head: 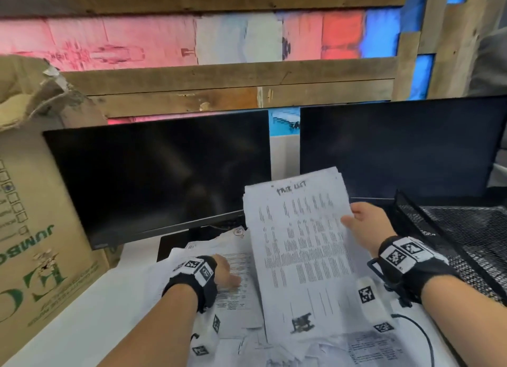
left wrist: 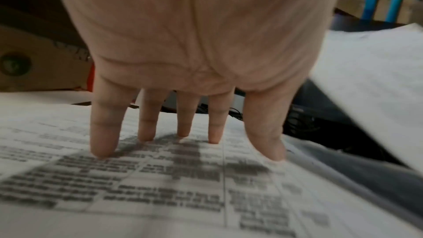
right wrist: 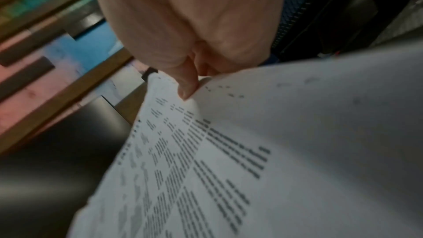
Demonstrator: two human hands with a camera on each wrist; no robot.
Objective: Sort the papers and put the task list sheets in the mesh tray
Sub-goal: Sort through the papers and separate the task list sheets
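Note:
A loose pile of printed papers (head: 236,292) covers the white desk in front of me. My right hand (head: 362,224) pinches the right edge of a small stack of task list sheets (head: 301,251), lifted and tilted above the pile; its thumb (right wrist: 186,86) lies on the top sheet (right wrist: 206,169). My left hand (head: 223,270) rests on the pile with straight, spread fingers (left wrist: 104,133) whose tips press a printed sheet (left wrist: 160,178). The black mesh tray (head: 466,229) stands at the right, beside my right wrist.
Two dark monitors (head: 156,180) (head: 403,147) stand behind the papers. A large cardboard box (head: 35,215) fills the left side. A black cable (head: 419,331) runs over the papers at lower right. A wooden slatted wall (head: 219,75) rises behind.

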